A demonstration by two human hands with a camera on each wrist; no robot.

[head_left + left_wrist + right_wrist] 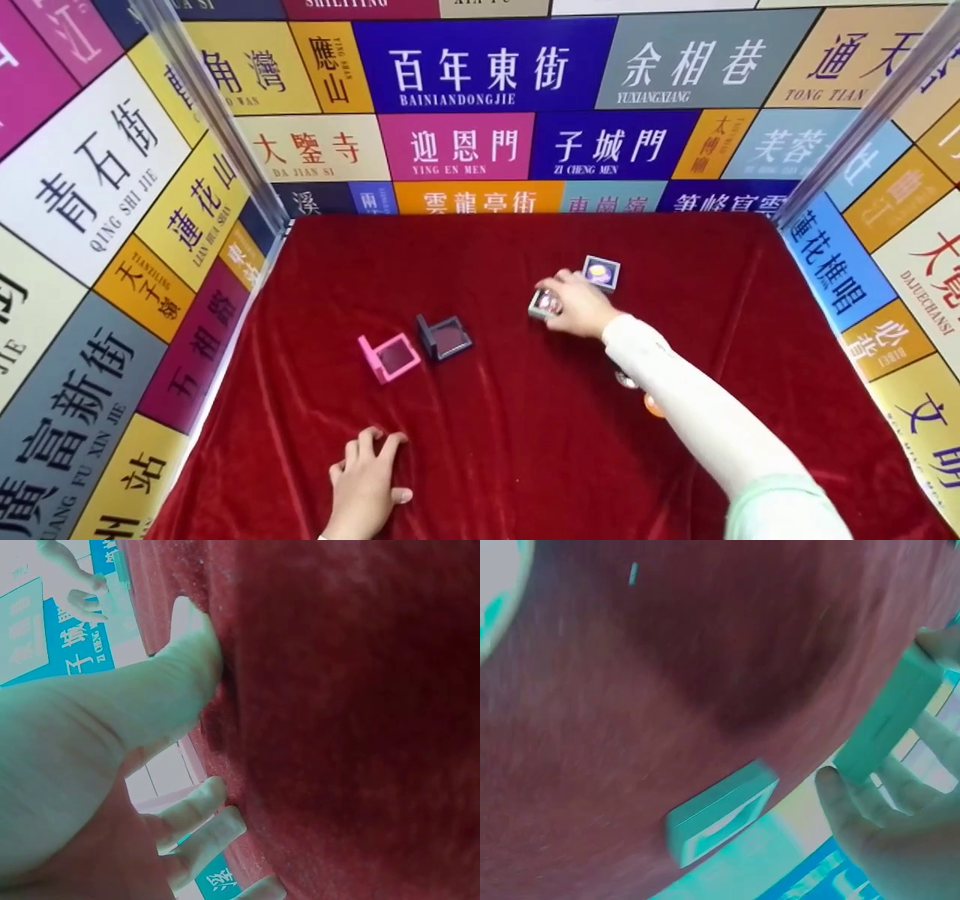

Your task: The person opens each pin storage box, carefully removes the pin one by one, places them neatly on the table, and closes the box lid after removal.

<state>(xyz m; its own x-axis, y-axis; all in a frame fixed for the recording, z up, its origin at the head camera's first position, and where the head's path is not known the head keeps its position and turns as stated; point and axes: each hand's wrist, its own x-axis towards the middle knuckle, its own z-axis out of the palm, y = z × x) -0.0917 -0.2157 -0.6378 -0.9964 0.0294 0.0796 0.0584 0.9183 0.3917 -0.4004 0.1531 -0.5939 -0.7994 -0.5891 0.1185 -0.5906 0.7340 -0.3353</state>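
Note:
My right hand (581,304) grips a small square box (544,304) by its edges; something round and pinkish shows inside it. In the right wrist view the fingers and thumb hold this box (889,720) from opposite sides. Close beside that hand lies another square box (601,273) with a yellow and purple item in it. My left hand (365,484) rests on the red cloth (480,465) with its fingers loosely bent and holding nothing. In the left wrist view its fingertips touch the cloth.
An open pink box (396,358) and an open dark blue box (448,337) stand left of centre, lids raised. A clear round item (626,380) and an orange ball-like item (654,406) are partly hidden by the right forearm. Sign-covered panels (495,67) enclose the table.

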